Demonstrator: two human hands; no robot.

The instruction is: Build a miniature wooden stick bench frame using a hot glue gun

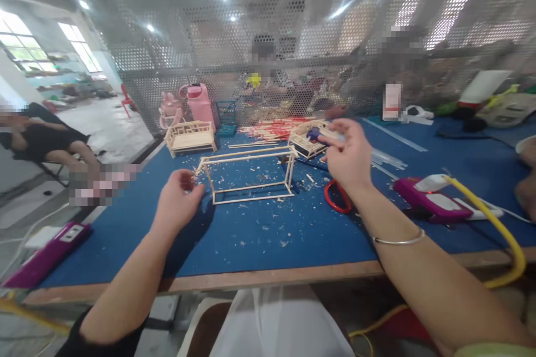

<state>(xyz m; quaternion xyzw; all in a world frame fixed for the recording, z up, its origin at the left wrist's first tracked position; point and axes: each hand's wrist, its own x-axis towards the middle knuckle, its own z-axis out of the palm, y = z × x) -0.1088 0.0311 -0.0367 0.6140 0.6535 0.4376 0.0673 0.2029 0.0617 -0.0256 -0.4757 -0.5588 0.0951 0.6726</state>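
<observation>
A box-shaped frame of thin wooden sticks (251, 199) stands on the blue table in front of me. At its left end is my left hand (178, 201), its fingers curled against a stick end at the upper corner, the thumb a little lower. Above and beyond the frame's right end, my right hand (347, 153) is raised, with thumb and fingers pinched together. A small dark blue object (313, 134) shows at its fingertips; its kind is unclear. Just behind it sits a small wooden piece of model furniture (299, 142), partly hidden. A red loop handle (337, 197) lies below the right wrist.
A finished-looking miniature wooden bench (190, 138) stands at the back left. Red and pale sticks (276, 129) are heaped behind. Translucent sticks (387, 159) lie at right, near a purple power strip (431, 201) with a yellow cable (489, 206). Another purple strip (50, 254) is at left.
</observation>
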